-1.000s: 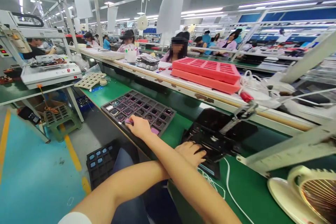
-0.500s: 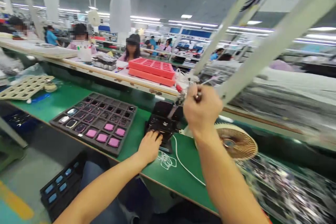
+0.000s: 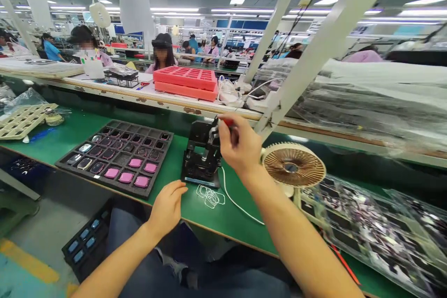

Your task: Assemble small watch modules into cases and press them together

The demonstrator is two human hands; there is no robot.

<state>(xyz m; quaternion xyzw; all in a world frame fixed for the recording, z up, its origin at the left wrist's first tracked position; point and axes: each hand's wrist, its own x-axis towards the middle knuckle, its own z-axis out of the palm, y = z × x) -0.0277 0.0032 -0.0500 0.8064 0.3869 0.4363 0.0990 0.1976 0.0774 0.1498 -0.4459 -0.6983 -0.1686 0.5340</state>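
A black press fixture (image 3: 200, 156) stands on the green bench in front of me. My right hand (image 3: 240, 142) is closed around the red-tipped handle (image 3: 227, 122) of its toggle clamp, at the fixture's upper right. My left hand (image 3: 169, 207) lies at the bench edge by the fixture's front left corner, fingers stretched out and nothing seen in them. Thin white ring-shaped gaskets (image 3: 210, 196) lie in a loose heap just in front of the fixture. Left of it, a dark foam tray (image 3: 120, 160) holds watch-like cases, several of them with pink faces (image 3: 135, 162).
A small fan (image 3: 293, 167) stands right of the fixture, beside a white cable (image 3: 240, 207). Bagged parts (image 3: 366, 223) cover the bench's right side. Red foam trays (image 3: 185, 83) sit on the raised shelf; a slanted white post (image 3: 314, 42) rises at right. Co-workers sit beyond.
My right hand has come lower and left, still on the clamp handle. The left hand has drawn back from the fixture toward the bench edge. The view has shifted slightly.
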